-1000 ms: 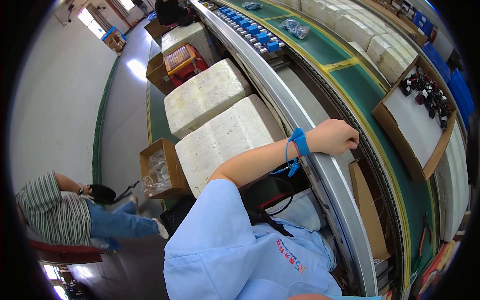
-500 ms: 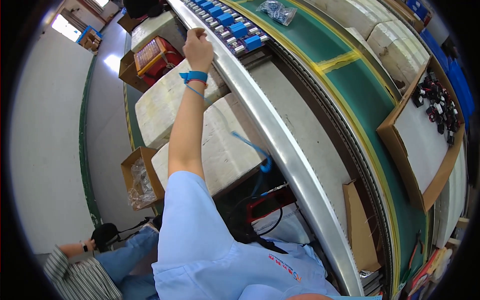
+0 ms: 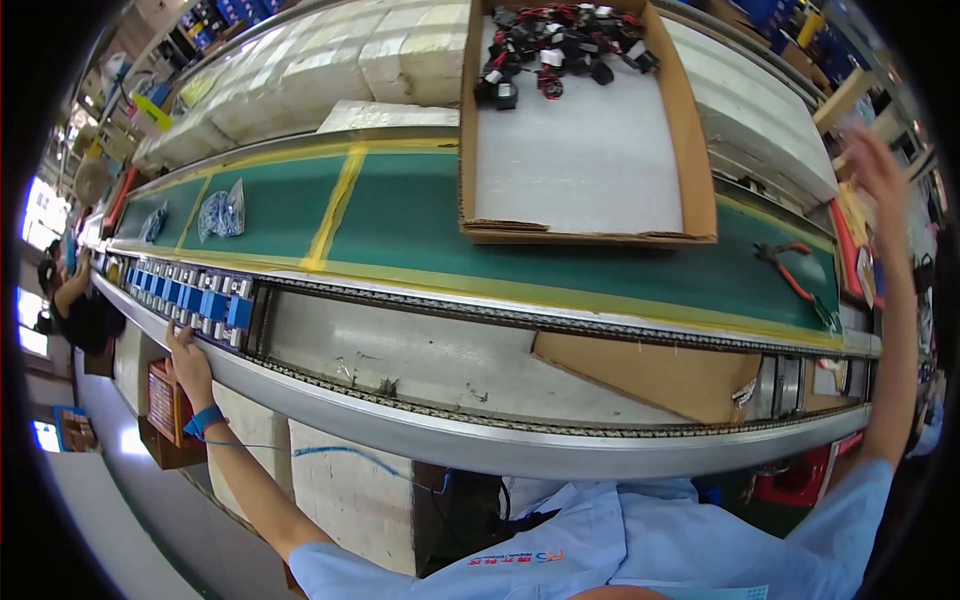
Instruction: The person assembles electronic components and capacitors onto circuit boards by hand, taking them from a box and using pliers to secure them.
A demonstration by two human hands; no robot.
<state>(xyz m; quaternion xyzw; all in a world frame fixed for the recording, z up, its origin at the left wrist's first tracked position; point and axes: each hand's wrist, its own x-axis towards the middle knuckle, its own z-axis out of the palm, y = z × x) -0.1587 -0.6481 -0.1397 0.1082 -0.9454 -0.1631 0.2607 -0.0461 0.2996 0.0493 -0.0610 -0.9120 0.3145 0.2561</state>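
My left hand (image 3: pixel 190 362) rests on the silver metal rail (image 3: pixel 480 449) at the left, fingers apart at its upper edge. Just beyond its fingertips lies a row of circuit boards (image 3: pixel 190 297) with blue blocks and white parts, between the rails of the conveyor. A blue wrist strap (image 3: pixel 204 420) with a coiled cord (image 3: pixel 350 452) is on my left wrist. Off to the far right, my right hand (image 3: pixel 873 180) is raised, smeared by motion, above the end of the green bench; whether it holds anything cannot be made out.
On the green belt (image 3: pixel 400 200) stands a cardboard box (image 3: pixel 590 238) with black wired parts. Pliers with orange handles (image 3: pixel 790 270) and bagged blue parts (image 3: pixel 222 213) lie there too. A cardboard sheet (image 3: pixel 640 375) lies between the rails. Another person (image 3: pixel 72 300) is at the far left.
My view has swung to the right, so the bench now runs across it. My left hand stays on the rail by the boards. My right arm has come into view, raised.
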